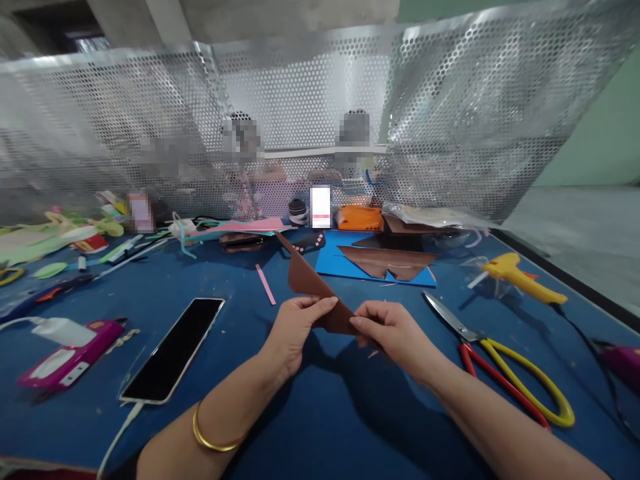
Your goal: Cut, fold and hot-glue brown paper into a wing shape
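My left hand and my right hand both pinch a folded piece of brown paper, holding it just above the blue table. The paper's pointed end rises away from me toward the upper left. My left wrist wears a gold bangle. Further back, more cut brown paper lies on a blue sheet.
Large scissors with red and yellow handles lie to the right, a yellow glue gun beyond them. A black phone on a cable and a pink power bank lie left. Craft scraps crowd the far edge before a perforated metal screen.
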A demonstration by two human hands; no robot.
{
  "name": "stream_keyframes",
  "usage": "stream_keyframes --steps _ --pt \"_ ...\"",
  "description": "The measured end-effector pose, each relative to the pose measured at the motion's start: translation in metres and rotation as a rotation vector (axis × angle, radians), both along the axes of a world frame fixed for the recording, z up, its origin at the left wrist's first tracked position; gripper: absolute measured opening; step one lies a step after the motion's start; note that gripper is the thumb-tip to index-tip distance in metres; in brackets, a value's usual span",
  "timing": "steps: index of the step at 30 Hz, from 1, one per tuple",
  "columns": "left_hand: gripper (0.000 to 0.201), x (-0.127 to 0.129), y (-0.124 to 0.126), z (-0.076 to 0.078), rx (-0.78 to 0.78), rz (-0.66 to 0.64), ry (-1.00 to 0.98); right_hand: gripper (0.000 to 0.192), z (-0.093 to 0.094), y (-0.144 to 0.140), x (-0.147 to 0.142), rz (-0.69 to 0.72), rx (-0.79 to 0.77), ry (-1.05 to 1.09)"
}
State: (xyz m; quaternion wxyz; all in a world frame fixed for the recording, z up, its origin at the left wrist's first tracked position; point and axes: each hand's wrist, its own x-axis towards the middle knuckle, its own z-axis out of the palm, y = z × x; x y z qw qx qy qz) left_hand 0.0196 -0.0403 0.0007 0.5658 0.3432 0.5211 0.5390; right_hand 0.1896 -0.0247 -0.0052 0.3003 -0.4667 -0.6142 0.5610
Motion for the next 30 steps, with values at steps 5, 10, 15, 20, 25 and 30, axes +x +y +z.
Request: stream_keyframes --steps 5,10,15,20,25,30 --pt "0.033 0.0010 -0.0023 -0.0033 -0.033 -0.014 0.007 0.023 -0.0026 0.0009 -0.0003 -0.014 0.071 -0.007" --pt "0.032 -0.0004 0.0000 -0.0063 -0.031 0.057 -0.001 0.024 0.0001 0.0008 0.0007 0.027 0.047 -0.035" --pt "0.035 -0.0013 0.0017 -0.0071 -0.036 0.085 -0.042 0.024 0.0020 0.0024 0.0038 0.018 0.073 -0.053" --pt "0.036 0.0015 -0.0009 -0.0063 -0.031 0.062 -0.069 0.022 -0.0027 0.0029 0.0040 -0.026 0.107 -0.048" --pt "0.032 0.0012 -0.0014 -0.0072 -0.046 0.086 -0.059 0.033 -0.0005 0.0035 0.0035 0.015 0.028 -0.004" --pt "0.031 -0.0010 0.0002 -0.0081 -0.056 0.083 -0.072 0.048 0.0063 0.0044 0.0063 0.012 -0.029 0.016"
